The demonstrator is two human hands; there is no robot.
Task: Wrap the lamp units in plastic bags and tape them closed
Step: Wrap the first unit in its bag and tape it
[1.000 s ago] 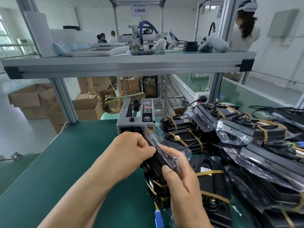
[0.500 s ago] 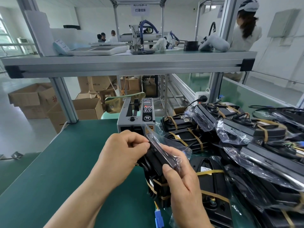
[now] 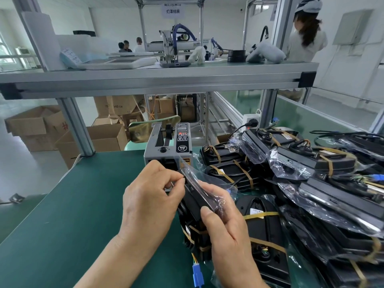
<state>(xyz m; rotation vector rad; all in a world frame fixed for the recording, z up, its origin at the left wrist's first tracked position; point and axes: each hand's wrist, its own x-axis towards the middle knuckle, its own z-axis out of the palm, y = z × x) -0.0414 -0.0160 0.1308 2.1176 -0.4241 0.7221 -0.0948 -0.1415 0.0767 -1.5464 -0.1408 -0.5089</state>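
A black lamp unit (image 3: 192, 206) stands on edge on the green bench, partly inside a clear plastic bag (image 3: 199, 179). My right hand (image 3: 225, 227) grips the unit and the bag's side from the right. My left hand (image 3: 149, 198) pinches the bag's upper edge with thumb and fingertips, right in front of the grey tape dispenser (image 3: 169, 146). A blue connector (image 3: 196, 275) on thin wires hangs below the unit. Whether a tape piece is between my left fingers cannot be told.
Several bagged and taped lamp units (image 3: 311, 161) are piled to the right, more lying beside my right hand (image 3: 268, 235). An aluminium shelf (image 3: 158, 80) spans overhead. Cardboard boxes (image 3: 104, 138) stand on the floor beyond the bench. A person (image 3: 305, 38) stands at the far right.
My left hand has shifted slightly up and left, and its fingers have closed into a pinch on the bag's top edge. The right hand has stayed on the unit.
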